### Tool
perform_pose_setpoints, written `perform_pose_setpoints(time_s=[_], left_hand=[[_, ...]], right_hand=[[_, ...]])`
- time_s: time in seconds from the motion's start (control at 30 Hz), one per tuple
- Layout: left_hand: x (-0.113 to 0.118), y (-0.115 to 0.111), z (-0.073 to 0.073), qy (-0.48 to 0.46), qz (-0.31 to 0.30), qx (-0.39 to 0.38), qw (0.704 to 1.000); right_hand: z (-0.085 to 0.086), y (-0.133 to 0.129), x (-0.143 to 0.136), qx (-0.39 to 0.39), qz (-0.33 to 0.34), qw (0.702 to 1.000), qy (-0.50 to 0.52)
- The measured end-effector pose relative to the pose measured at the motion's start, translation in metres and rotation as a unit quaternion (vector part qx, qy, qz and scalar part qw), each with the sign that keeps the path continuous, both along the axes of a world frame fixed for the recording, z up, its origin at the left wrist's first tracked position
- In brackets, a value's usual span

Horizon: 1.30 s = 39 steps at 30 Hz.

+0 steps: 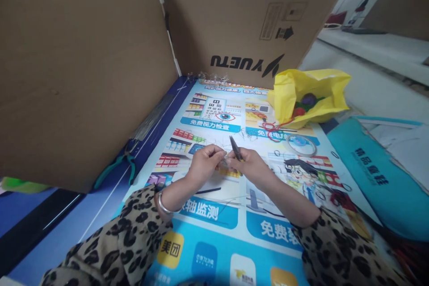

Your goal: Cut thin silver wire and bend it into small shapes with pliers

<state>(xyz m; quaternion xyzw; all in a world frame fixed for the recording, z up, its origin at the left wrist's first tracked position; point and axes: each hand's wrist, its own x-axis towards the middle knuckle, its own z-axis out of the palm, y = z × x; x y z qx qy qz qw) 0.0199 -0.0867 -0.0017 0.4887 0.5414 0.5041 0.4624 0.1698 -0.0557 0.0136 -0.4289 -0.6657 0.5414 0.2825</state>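
Near the middle of the printed mat (214, 143), my left hand (205, 164) pinches a thin wire piece (225, 161), too small to make out well. My right hand (250, 165) faces it, a short gap away, with fingers curled round a dark pointed tool (235, 148) whose tip points up and away from me. Its fingertips are close to the same wire piece. Just beyond the hands lies a loose tangle of thin wire (247, 134).
Cardboard panels (248, 18) stand behind and at left. Teal-handled pliers (117, 170) lie at left beside thin wires (152, 118). At right are a yellow bag (284, 94) with coloured balls, a tape roll (315, 147), red cord (273, 132) and a teal package (385, 178).
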Motion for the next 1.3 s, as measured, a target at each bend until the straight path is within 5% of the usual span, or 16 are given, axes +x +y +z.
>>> perform_pose_setpoints(time_s=[0.17,0.27,0.37,0.47,0.57,0.7,1.0,1.3], left_hand=[[-0.002,0.001,0.005,-0.072,-0.020,-0.009,0.997],[-0.007,0.004,0.007,-0.164,-0.015,-0.024,0.986],[-0.012,0.008,0.005,-0.242,-0.025,-0.043,0.969],[-0.014,0.010,0.002,-0.262,-0.039,-0.060,0.962],[-0.013,0.010,0.000,-0.258,-0.037,-0.070,0.963],[-0.011,0.009,0.004,-0.252,-0.018,-0.082,0.964],[-0.007,0.008,0.012,-0.227,-0.013,-0.114,0.967],[-0.009,0.009,0.004,-0.217,-0.038,-0.116,0.969]], right_hand=[[0.003,0.003,0.004,0.001,0.019,1.000,-0.004],[0.000,0.010,0.013,0.135,-0.007,0.984,-0.117],[-0.009,0.018,0.022,0.358,-0.038,0.890,-0.279],[-0.015,0.023,0.027,0.504,-0.005,0.786,-0.359],[-0.015,0.023,0.029,0.570,0.002,0.721,-0.394],[-0.009,0.021,0.030,0.612,0.000,0.670,-0.421],[-0.010,0.021,0.028,0.680,-0.009,0.621,-0.389],[-0.011,0.021,0.028,0.691,-0.006,0.610,-0.389]])
